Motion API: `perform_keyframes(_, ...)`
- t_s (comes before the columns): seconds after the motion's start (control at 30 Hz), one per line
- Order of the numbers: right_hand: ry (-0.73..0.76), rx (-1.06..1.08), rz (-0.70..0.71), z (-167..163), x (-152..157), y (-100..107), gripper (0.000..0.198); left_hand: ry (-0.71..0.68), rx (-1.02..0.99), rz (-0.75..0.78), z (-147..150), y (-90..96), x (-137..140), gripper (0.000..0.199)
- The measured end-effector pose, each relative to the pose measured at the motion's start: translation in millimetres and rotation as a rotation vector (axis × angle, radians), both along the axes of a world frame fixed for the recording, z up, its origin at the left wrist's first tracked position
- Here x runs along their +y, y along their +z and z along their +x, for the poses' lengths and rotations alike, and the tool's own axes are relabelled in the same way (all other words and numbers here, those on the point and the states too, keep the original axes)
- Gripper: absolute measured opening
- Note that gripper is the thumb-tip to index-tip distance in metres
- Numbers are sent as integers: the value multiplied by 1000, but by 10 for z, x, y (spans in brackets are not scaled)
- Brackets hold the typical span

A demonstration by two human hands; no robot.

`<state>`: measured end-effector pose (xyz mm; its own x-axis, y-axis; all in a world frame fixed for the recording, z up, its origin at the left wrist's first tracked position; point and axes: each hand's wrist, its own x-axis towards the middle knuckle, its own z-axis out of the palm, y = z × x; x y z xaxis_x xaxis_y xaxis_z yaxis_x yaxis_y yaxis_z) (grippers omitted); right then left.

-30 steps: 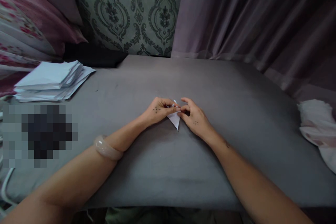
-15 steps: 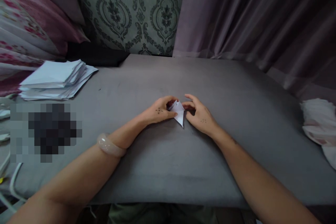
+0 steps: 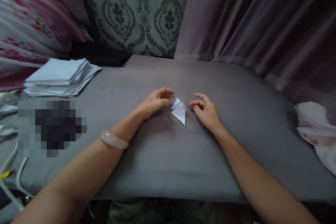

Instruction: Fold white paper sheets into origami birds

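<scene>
A small folded white paper piece [image 3: 179, 111], pointed toward me, lies on the grey cloth-covered surface [image 3: 168, 157] between my two hands. My left hand [image 3: 156, 100] rests just left of it with the fingers loosely curled and holds nothing. My right hand [image 3: 205, 110] rests just right of it, fingers apart, a small gap from the paper. A pale bangle [image 3: 114, 139] sits on my left wrist.
A stack of white paper sheets [image 3: 61, 76] lies at the far left of the surface. A white crumpled cloth [image 3: 316, 129] sits at the right edge. Floral pillows [image 3: 28, 24] lean at the back left, a patterned wall and a mauve curtain [image 3: 257, 21] stand behind.
Both hands have let go of the folded paper and drawn apart, left hand leftward and right hand rightward. The paper now lies free on the cloth.
</scene>
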<state>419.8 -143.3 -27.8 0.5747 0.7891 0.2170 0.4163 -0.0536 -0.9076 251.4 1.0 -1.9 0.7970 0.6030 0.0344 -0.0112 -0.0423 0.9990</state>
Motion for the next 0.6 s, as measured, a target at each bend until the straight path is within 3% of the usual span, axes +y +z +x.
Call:
perform_keyframes(0.23,-2,-10,8,-31,5,-4,45,-148,134,258,39,-56,-144,40)
perform_keyframes(0.6,20,-158,152,-205,-42,118,46,-163,114,372,62,-132,-116,29)
